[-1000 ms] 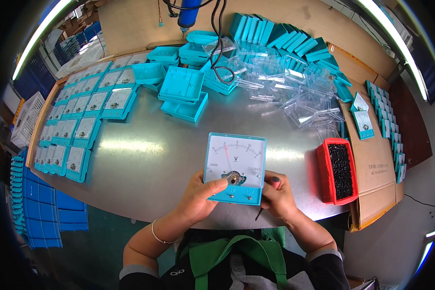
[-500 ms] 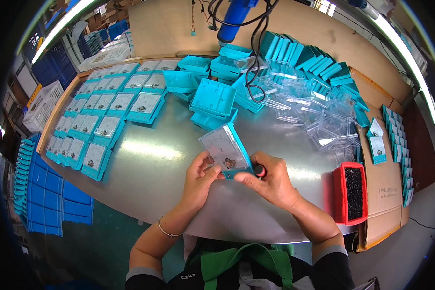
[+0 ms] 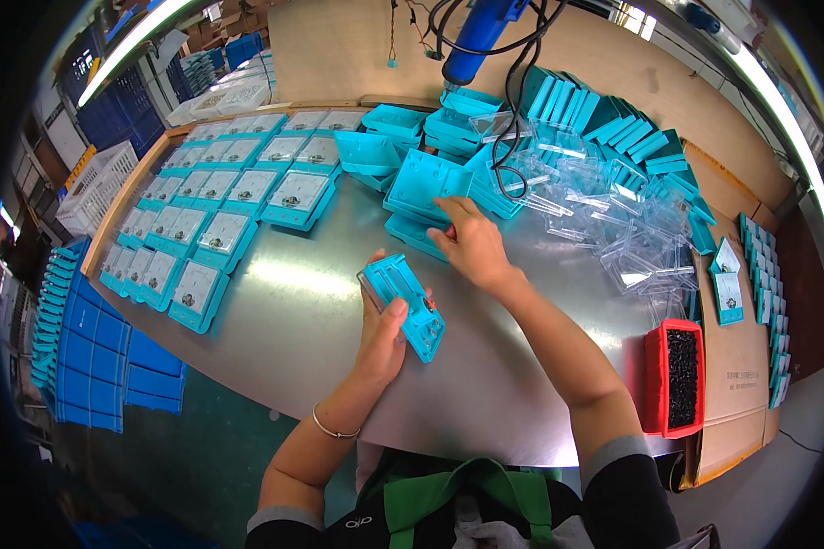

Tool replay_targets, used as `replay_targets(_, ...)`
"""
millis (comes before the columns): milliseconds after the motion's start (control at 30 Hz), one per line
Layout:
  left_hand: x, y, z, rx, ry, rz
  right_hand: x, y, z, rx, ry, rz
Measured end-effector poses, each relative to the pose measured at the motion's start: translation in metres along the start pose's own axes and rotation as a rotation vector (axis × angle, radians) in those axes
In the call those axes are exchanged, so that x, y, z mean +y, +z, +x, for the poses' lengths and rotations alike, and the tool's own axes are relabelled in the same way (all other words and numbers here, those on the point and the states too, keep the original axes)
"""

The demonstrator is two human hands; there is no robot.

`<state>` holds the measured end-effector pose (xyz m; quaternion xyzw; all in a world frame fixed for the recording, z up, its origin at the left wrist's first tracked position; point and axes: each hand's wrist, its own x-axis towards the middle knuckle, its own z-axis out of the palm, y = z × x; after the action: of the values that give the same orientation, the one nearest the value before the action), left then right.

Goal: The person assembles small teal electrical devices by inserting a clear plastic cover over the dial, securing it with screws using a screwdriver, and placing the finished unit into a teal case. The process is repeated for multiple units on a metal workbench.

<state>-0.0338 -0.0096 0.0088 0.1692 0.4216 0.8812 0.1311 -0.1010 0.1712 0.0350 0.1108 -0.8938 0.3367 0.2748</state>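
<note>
My left hand [image 3: 382,340] holds a turquoise meter panel [image 3: 403,285], tilted, its ribbed back facing up. The thumb lies across that back, and the other fingers wrap behind it. A small dark part shows at the panel's right edge, too small to name. Farther off, my right hand [image 3: 474,245] has its fingers over the near wall of an open turquoise box [image 3: 418,178], the thumb below the rim. This box rests tilted on another turquoise box [image 3: 410,234]. The palm side of my right hand is hidden.
Rows of assembled meters [image 3: 218,233] cover the table's left side. Clear plastic covers [image 3: 613,215] lie heaped at the right, before stacked turquoise boxes [image 3: 558,96]. A red bin [image 3: 654,384] of small black parts stands near right. A blue power tool [image 3: 476,41] with a black cable hangs overhead.
The panel has been turned from its clear front to its back, in my left hand alone. My right hand has left it and moved out to the boxes; its red-and-black object no longer shows.
</note>
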Motion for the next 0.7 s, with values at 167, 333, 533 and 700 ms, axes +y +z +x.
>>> replay_targets(167, -0.008, -0.013, -0.002, 0.018, -0.034, 0.002, 0.030, -0.008, -0.029, -0.154, -0.019, -0.403)
replay_targets(333, -0.013, -0.001, 0.002, -0.064, -0.183, -0.025, 0.044, -0.082, -0.068, -0.039, -0.011, -0.227)
replay_targets(533, -0.005, 0.004, -0.012, -0.084, -0.280, -0.139, -0.014, -0.186, -0.108, -0.140, 0.687, 0.707)
replay_targets(700, -0.009, 0.042, -0.020, -0.228, -0.385, -0.132, 0.032, -0.192, -0.149, -0.346, 0.760, 0.344)
